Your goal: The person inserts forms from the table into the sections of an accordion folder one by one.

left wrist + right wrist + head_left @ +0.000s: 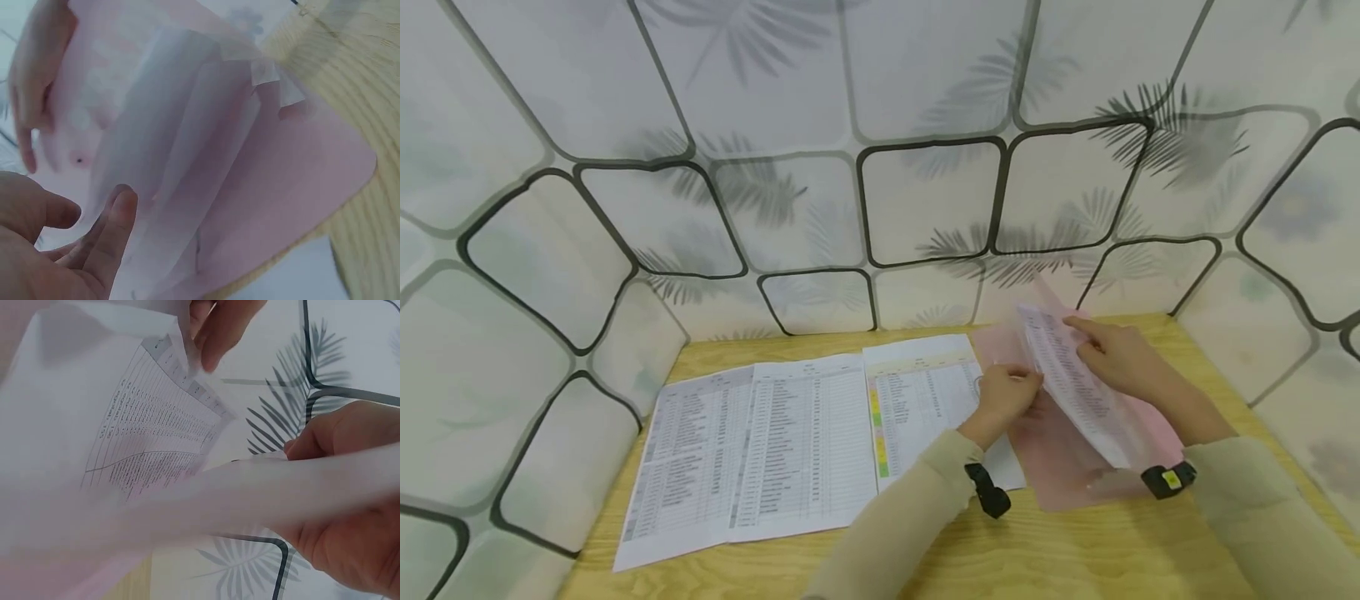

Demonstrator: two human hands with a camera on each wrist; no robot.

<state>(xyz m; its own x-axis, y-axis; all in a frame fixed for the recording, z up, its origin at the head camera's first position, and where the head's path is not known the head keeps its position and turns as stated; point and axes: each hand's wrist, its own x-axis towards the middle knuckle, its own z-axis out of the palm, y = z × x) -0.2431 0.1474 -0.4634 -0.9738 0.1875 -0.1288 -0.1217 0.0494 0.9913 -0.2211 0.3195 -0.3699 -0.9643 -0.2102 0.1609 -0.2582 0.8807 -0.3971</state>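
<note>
A pink translucent plastic folder (1060, 479) lies on the table with its cover raised, and printed sheets (1063, 375) stand tilted inside it. My right hand (1120, 358) pinches the raised cover along its upper edge; in the right wrist view the pale film crosses in front of that hand (337, 506). At the left side of the sheets is my left hand (1003, 396). In the left wrist view, this hand (75, 250) has its thumb apart from its fingers, and the fingertips (125, 200) touch the film. A sheet corner stands beside it in the right wrist view.
Two printed table sheets (805, 442) lie side by side on the left of the wooden table (1000, 558). Another sheet with coloured row marks (925, 408) lies between them and the folder, partly beneath it. Patterned walls (932, 200) close the table's back and sides.
</note>
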